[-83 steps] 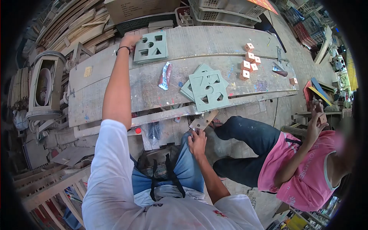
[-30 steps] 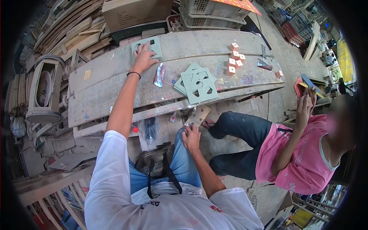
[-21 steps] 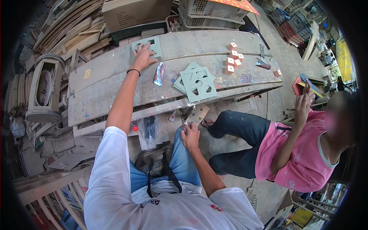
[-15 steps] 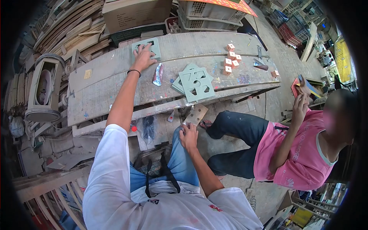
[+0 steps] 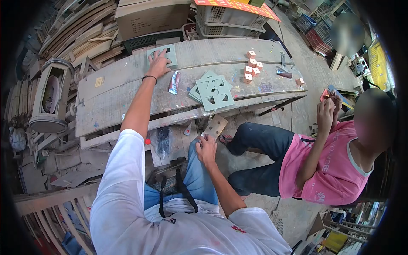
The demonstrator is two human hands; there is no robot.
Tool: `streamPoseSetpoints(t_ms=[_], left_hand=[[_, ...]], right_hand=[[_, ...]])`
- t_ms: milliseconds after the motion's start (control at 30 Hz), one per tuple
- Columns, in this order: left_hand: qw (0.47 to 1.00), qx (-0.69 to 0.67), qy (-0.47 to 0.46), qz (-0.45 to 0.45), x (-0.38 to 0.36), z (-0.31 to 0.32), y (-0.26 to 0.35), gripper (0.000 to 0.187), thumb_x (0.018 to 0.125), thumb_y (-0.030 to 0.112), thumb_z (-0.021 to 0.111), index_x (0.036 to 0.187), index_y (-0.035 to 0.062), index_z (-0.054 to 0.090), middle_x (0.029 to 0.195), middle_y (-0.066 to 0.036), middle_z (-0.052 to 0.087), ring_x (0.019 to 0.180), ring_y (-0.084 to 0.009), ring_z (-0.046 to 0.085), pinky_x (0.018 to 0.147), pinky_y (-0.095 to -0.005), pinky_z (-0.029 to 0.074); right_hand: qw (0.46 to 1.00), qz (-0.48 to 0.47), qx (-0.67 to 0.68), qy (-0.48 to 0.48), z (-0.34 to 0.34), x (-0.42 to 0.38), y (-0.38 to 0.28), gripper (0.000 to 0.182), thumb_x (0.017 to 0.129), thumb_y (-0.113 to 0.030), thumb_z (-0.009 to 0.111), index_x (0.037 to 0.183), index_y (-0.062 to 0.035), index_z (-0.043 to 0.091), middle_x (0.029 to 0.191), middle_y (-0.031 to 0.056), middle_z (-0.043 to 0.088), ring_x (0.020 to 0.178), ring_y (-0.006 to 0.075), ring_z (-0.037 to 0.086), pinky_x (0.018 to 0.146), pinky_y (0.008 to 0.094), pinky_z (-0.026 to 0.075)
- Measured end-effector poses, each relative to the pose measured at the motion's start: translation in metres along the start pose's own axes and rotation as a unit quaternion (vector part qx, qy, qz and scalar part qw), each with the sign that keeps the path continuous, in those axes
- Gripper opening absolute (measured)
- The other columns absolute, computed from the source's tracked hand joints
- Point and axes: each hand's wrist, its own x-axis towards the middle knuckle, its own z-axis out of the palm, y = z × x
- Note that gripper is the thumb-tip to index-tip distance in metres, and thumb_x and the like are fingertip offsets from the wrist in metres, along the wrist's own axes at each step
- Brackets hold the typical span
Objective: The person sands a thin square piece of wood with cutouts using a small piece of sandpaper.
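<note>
At the far edge of the workbench (image 5: 119, 85), my left hand (image 5: 159, 63) lies with spread fingers on top of a pale green board with cut-outs (image 5: 170, 53). My right hand (image 5: 206, 149) rests on my knee, fingers loosely bent and apart; a small whitish bit shows by the fingertips, too small to name. Just beyond it is a wooden piece with round holes (image 5: 216, 124), below the bench edge. More green cut-out boards (image 5: 217, 101) lie overlapped near the bench's front edge. Between them and my left hand sits a crumpled tube (image 5: 174, 82).
Several small wooden cubes with holes (image 5: 247, 78) and a dark tube (image 5: 284, 73) are on the bench's right side. A co-worker in a pink shirt (image 5: 327, 170) sits at right, both hands raised around a small thing. Crates (image 5: 229, 19) and a cardboard box (image 5: 153, 19) stand behind.
The view has shifted slightly. My left hand stays on the green board and my right hand on my knee. The co-worker's hands have come closer together. Another person's blurred head appears at the back right.
</note>
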Motion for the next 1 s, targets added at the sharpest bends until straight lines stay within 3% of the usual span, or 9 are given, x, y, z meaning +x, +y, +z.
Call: streamPoseSetpoints(t_ms=[200, 333, 433, 467, 567, 733, 900, 967, 1000], left_hand=[[0.966, -0.081, 0.236, 0.07, -0.067, -0.011, 0.011, 0.042, 0.071, 0.019, 0.075, 0.112, 0.0102, 0.067, 0.146, -0.015, 0.036, 0.134, -0.0362, 0.03, 0.108, -0.0565, 0.023], [0.949, -0.154, 0.272, 0.029, -0.212, 0.003, 0.03, 0.027, 0.079, 0.015, 0.068, 0.103, 0.0027, 0.065, 0.129, -0.019, 0.05, 0.12, -0.0391, 0.044, 0.103, -0.0489, 0.033], [0.935, -0.341, 0.095, -0.022, -0.365, 0.044, 0.034, 0.018, 0.082, 0.01, 0.064, 0.096, -0.0011, 0.065, 0.1, -0.018, 0.065, 0.1, -0.0341, 0.06, 0.089, -0.0408, 0.046], [0.938, -0.327, -0.074, -0.086, -0.41, 0.047, 0.03, 0.013, 0.085, 0.009, 0.061, 0.09, -0.0019, 0.066, 0.088, -0.016, 0.068, 0.084, -0.0283, 0.066, 0.077, -0.0365, 0.051], [0.834, -0.483, -0.015, -0.267, -0.509, 0.052, 0.028, 0.021, 0.094, 0.01, 0.054, 0.087, -0.0056, 0.065, 0.082, -0.009, 0.069, 0.071, -0.0149, 0.066, 0.068, -0.0286, 0.051], [0.818, -0.516, 0.058, -0.248, -0.509, 0.012, -0.009, 0.022, 0.097, 0.013, 0.049, 0.093, -0.0032, 0.063, 0.089, -0.009, 0.069, 0.081, -0.0147, 0.065, 0.075, -0.0265, 0.048], [0.803, -0.544, 0.098, -0.222, -0.479, -0.008, -0.028, 0.028, 0.099, 0.021, 0.047, 0.096, -0.0025, 0.063, 0.095, -0.012, 0.068, 0.086, -0.0181, 0.066, 0.077, -0.0282, 0.05], [0.772, -0.59, 0.081, -0.222, -0.472, -0.004, -0.024, 0.031, 0.1, 0.023, 0.043, 0.099, -0.0017, 0.062, 0.095, -0.011, 0.068, 0.086, -0.0179, 0.066, 0.076, -0.029, 0.05], [0.772, -0.591, 0.083, -0.219, -0.472, 0.004, -0.022, 0.031, 0.1, 0.023, 0.043, 0.099, -0.0017, 0.062, 0.095, -0.011, 0.068, 0.086, -0.0179, 0.066, 0.076, -0.029, 0.05]], right_hand=[[1.0, 0.013, 0.006, 0.008, -0.01, -0.004, 0.0, 0.029, 0.079, -0.025, 0.062, 0.105, -0.0125, 0.068, 0.112, 0.0125, 0.054, 0.11, 0.0311, 0.049, 0.092, 0.0466, 0.039], [0.999, -0.003, 0.019, 0.035, -0.008, -0.001, -0.003, 0.029, 0.079, -0.024, 0.062, 0.105, -0.012, 0.067, 0.113, 0.0126, 0.054, 0.11, 0.0312, 0.049, 0.09, 0.0483, 0.04], [0.999, -0.006, 0.022, 0.033, -0.013, -0.005, -0.009, 0.03, 0.078, -0.023, 0.063, 0.106, -0.0114, 0.066, 0.115, 0.0126, 0.054, 0.111, 0.0315, 0.049, 0.09, 0.0483, 0.041], [0.999, -0.002, 0.024, 0.032, -0.013, -0.005, -0.009, 0.03, 0.078, -0.023, 0.063, 0.106, -0.0114, 0.066, 0.115, 0.0126, 0.054, 0.111, 0.0315, 0.049, 0.09, 0.0483, 0.041], [0.994, -0.019, 0.049, 0.091, -0.01, -0.005, -0.009, 0.033, 0.079, -0.023, 0.063, 0.109, -0.0114, 0.064, 0.115, 0.013, 0.053, 0.111, 0.0329, 0.05, 0.09, 0.0494, 0.04], [0.959, 0.041, 0.234, 0.153, -0.04, -0.009, -0.022, 0.031, 0.081, -0.006, 0.06, 0.112, -0.0075, 0.057, 0.111, 0.0167, 0.051, 0.1, 0.0308, 0.058, 0.081, 0.0394, 0.047], [0.93, 0.011, 0.135, 0.343, -0.043, 0.039, 0.019, 0.022, 0.085, 0.001, 0.052, 0.106, -0.0013, 0.057, 0.104, 0.0156, 0.054, 0.077, 0.0239, 0.064, 0.061, 0.0323, 0.051], [0.794, 0.164, 0.568, 0.145, -0.065, 0.067, 0.011, 0.02, 0.086, 0.0, 0.053, 0.104, -0.0052, 0.06, 0.091, 0.0081, 0.06, 0.068, 0.0188, 0.063, 0.052, 0.0309, 0.049], [0.793, 0.161, 0.568, 0.147, -0.072, 0.082, 0.013, 0.02, 0.086, 0.0, 0.053, 0.104, -0.0052, 0.06, 0.091, 0.0081, 0.06, 0.068, 0.0188, 0.063, 0.052, 0.0309, 0.049]])
